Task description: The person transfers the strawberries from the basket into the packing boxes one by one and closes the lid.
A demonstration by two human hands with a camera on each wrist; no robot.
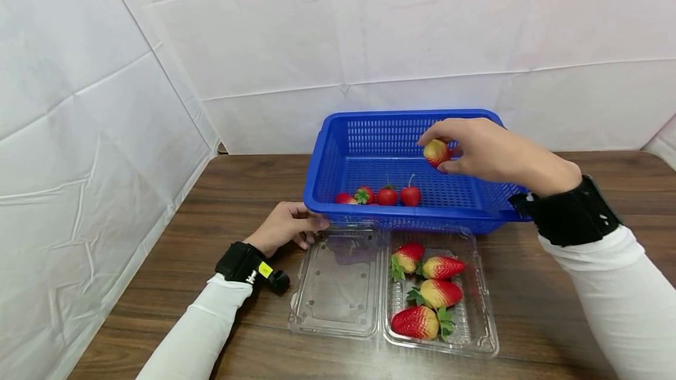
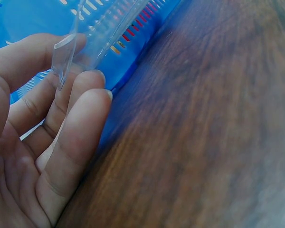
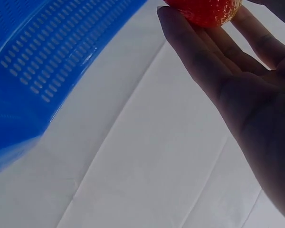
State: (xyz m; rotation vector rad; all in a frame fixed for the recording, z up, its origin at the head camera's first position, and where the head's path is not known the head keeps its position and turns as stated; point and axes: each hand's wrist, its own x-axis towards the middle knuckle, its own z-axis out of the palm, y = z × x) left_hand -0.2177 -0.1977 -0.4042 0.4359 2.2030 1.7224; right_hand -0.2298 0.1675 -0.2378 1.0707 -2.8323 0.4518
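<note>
My right hand (image 1: pixel 483 148) pinches a strawberry (image 1: pixel 436 152) between thumb and fingers, above the right part of a blue perforated basket (image 1: pixel 343 211). The right wrist view shows the red side of that strawberry (image 3: pixel 204 10) at the fingertips. My left hand (image 1: pixel 285 226) is at the basket's near left corner, its thumb and fingers pinching the edge of the clear plastic lid (image 2: pixel 65 52). The clamshell box lies unfolded on the table, with its lid (image 1: pixel 340 286) on the left. Several strawberries with green leaves, one the nearest strawberry (image 1: pixel 415 322), lie in the right half.
Inside the basket, along its near side, lie a few small red fruits, among them a stemmed cherry-like fruit (image 1: pixel 411 196). All stand on a brown wooden table (image 1: pixel 243 186). White cloth (image 1: pixel 264 34) hangs behind and at the left.
</note>
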